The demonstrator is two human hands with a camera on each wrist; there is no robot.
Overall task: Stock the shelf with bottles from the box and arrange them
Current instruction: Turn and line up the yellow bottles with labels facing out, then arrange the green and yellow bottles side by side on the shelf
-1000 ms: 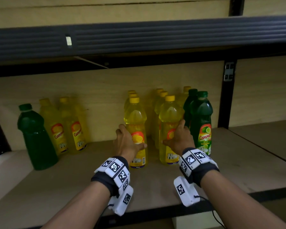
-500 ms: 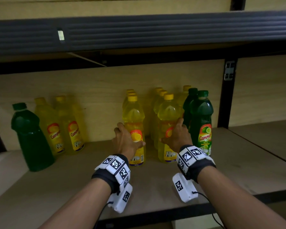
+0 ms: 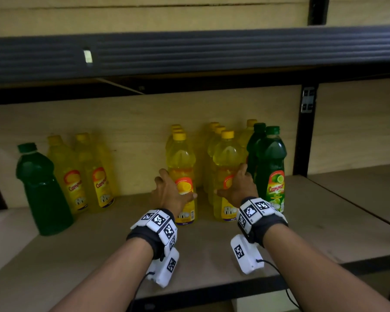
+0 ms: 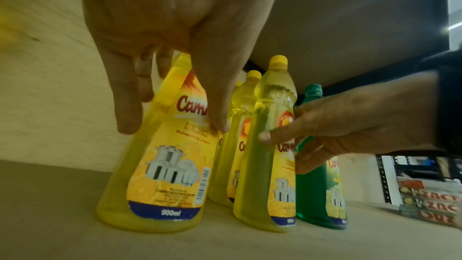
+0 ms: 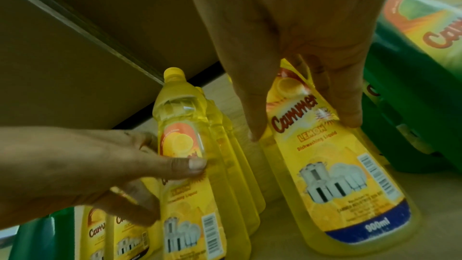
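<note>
The left hand (image 3: 170, 194) grips 1 upright yellow bottle (image 3: 182, 174) at label height, thumb in front and fingers wrapped behind it. Just beside it, the right hand (image 3: 239, 188) clasps another yellow bottle (image 3: 225, 167), both standing on the shelf (image 3: 99, 255) next to the green bottle (image 3: 271, 167)

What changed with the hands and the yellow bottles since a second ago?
Almost nothing. The left hand still grips one front yellow bottle and the right hand the other front yellow bottle, perhaps nudged slightly back. Nothing was let go. The green bottles and the other yellow ones stayed put.
</note>
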